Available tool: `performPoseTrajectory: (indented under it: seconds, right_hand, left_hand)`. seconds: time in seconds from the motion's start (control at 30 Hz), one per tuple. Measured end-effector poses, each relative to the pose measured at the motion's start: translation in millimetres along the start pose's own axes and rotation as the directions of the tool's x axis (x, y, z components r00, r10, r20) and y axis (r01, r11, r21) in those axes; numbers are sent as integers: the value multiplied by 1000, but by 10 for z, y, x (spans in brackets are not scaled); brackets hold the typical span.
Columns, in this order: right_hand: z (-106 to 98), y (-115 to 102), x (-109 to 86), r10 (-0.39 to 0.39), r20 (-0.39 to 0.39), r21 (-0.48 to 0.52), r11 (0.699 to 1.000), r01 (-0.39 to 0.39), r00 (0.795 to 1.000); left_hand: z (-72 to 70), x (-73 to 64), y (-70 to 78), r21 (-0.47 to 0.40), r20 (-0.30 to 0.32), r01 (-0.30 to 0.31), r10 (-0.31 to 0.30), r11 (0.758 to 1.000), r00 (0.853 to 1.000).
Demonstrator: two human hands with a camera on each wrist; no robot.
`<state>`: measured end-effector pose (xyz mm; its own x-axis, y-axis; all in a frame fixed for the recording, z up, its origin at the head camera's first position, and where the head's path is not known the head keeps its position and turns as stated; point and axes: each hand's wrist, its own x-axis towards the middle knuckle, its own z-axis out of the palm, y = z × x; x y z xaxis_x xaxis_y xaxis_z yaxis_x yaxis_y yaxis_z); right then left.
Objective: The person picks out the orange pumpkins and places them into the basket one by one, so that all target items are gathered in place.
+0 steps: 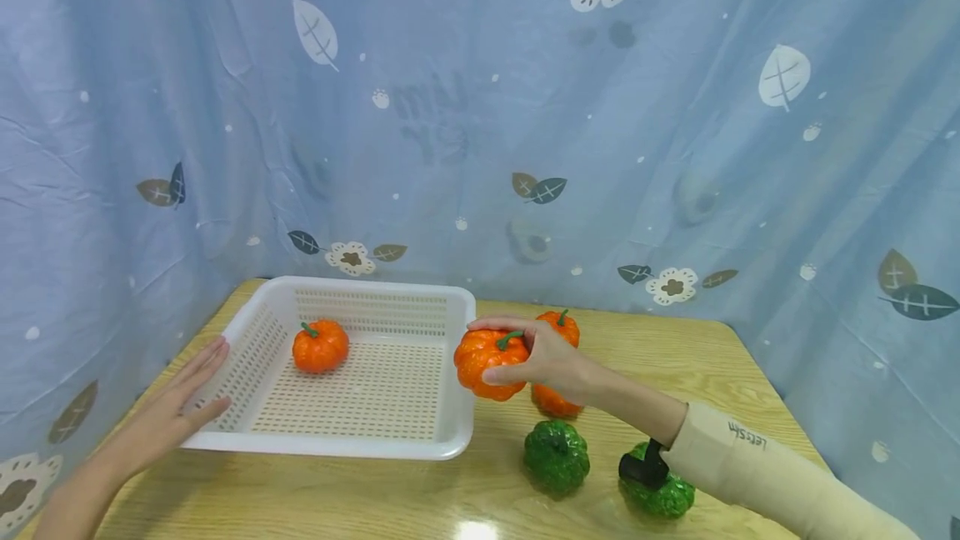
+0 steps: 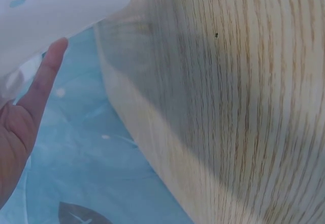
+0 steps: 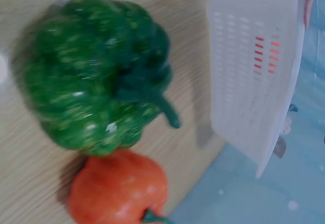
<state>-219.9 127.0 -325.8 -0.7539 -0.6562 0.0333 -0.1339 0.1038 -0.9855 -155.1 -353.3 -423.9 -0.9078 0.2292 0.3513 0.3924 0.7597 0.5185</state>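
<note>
My right hand (image 1: 558, 363) grips an orange toy pumpkin (image 1: 471, 363) with a green stem, thumb in front and fingers over the top. It is held up beside the right rim of a white plastic basket (image 1: 450, 442). Another orange pumpkin (image 1: 321, 347) sits inside the basket, towards its left. At the basket's left side is my left hand (image 1: 161, 419), its fingers straight against the rim. The left wrist view shows its thumb (image 2: 48, 69) stretched out at the basket wall (image 2: 61, 18). Neither the held pumpkin nor the right fingers appear in the right wrist view.
Two orange pumpkins, one farther back (image 1: 564, 325) and one nearer (image 1: 555, 402), are partly hidden by my right hand. Two green pumpkins, one left (image 1: 557, 457) and one right (image 1: 671, 497), stand nearer on the wooden table (image 1: 330, 494). A blue curtain (image 1: 450, 148) hangs behind.
</note>
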Motion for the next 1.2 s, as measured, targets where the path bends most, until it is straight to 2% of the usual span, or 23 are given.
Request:
performPoseTrajectory:
  seconds: [0.23, 0.43, 0.57, 0.83, 1.2]
  right_hand:
    - [209, -35, 222, -28, 24, -23, 999, 29, 999]
    - [361, -36, 374, -10, 36, -7, 1000, 10, 999]
    - [419, -61, 463, 0, 49, -19, 1000, 1, 999]
    - [520, -172, 673, -45, 76, 4, 999, 45, 996]
    - [652, -277, 993, -84, 82, 2, 996, 84, 993]
  left_hand:
    - [19, 9, 4, -7, 6, 20, -20, 1000, 1000]
    - [23, 9, 12, -4, 8, 25, -25, 1000, 1000]
    - [15, -1, 16, 2, 6, 35, -35, 999, 999]
    - [-4, 7, 22, -5, 2, 49, -49, 999, 999]
    - [30, -10, 3, 13, -22, 25, -25, 1000, 999]
